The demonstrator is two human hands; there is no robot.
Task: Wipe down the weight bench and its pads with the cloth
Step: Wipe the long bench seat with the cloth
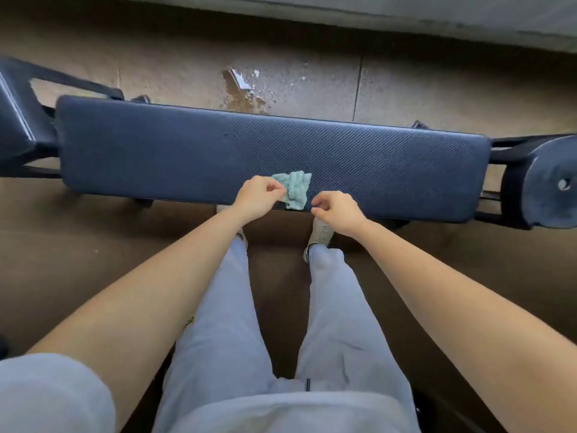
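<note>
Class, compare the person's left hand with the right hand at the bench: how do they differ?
The left hand pinches the edge of the green cloth; the right hand holds nothing, fingers curled just beside it. The left hand lies over the bench pad; the right hand hangs at its near edge. Both are bare and reach forward.

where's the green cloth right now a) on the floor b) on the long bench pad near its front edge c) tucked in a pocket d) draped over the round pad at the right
b: the crumpled cloth lies on the bench pad by its near edge, with the left hand at its left side.
</note>
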